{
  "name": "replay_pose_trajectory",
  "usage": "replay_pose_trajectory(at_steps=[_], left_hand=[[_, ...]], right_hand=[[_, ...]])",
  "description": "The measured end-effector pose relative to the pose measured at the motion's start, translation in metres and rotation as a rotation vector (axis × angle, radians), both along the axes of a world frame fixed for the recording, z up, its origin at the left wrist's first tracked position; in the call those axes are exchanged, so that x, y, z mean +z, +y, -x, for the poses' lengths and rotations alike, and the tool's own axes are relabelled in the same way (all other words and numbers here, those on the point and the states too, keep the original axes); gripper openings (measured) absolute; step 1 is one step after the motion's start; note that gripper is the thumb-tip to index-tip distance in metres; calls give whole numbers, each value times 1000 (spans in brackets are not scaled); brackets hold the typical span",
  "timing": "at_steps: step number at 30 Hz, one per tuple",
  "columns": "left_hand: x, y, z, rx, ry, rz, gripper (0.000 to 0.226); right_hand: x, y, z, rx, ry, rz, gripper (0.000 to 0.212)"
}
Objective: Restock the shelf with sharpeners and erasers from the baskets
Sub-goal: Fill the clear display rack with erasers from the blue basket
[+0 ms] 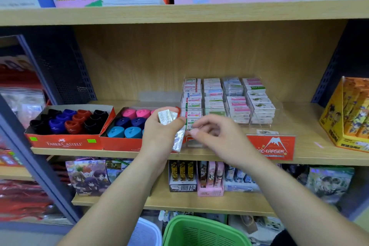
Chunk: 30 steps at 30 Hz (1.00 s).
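My left hand [159, 132] grips a small stack of wrapped erasers [165, 117] in front of the middle shelf, with a strip of clear wrapping [178, 139] hanging below the fingers. My right hand [215, 134] hovers just right of it, fingers curled, pinching at the wrapping's edge near the front of the clear eraser display [229, 104]. That display holds several rows of boxed erasers. Two red Faber-Castell boxes [67, 143] of coloured sharpeners [69, 120] sit to the left. A green basket [201, 231] and a pale blue basket [146, 233] stand below.
A red eraser sign [273, 147] stands at the shelf front under the display. A yellow-orange product box [347, 118] sits at the right. Stationery boxes fill the upper shelf [179, 13]; card packs line the lower shelf [199, 201]. A dark perforated upright [65, 70] borders the left.
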State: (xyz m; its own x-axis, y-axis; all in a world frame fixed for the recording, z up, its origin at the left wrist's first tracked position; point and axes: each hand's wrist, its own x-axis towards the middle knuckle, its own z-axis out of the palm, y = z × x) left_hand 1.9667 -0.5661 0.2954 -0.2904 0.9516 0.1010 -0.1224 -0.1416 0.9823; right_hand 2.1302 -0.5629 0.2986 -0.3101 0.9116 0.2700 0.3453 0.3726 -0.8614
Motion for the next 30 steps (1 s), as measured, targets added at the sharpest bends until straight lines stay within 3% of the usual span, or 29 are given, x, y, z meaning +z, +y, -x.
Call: replay_pose_trajectory(at_steps=[5, 11, 13, 18, 22, 30], left_hand=[[1, -3, -7, -24, -73, -15, 15], [1, -5, 3, -43, -171, -28, 11], [0, -6, 7, -57, -185, -33, 14], [-4, -14, 10, -102, 72, 23, 22], [-6, -16, 11, -143, 145, 115, 28], [-5, -11, -1, -190, 247, 131, 12]], right_hand=[[-11, -18, 25, -2, 303, 241, 36], [-9, -18, 15, 15, 416, 336, 22], [-8, -16, 8, -6, 416, 324, 19], [-12, -9, -12, -30, 295, 275, 20], [-17, -5, -29, -54, 241, 243, 17], [-10, 16, -66, -188, 277, 137, 26]])
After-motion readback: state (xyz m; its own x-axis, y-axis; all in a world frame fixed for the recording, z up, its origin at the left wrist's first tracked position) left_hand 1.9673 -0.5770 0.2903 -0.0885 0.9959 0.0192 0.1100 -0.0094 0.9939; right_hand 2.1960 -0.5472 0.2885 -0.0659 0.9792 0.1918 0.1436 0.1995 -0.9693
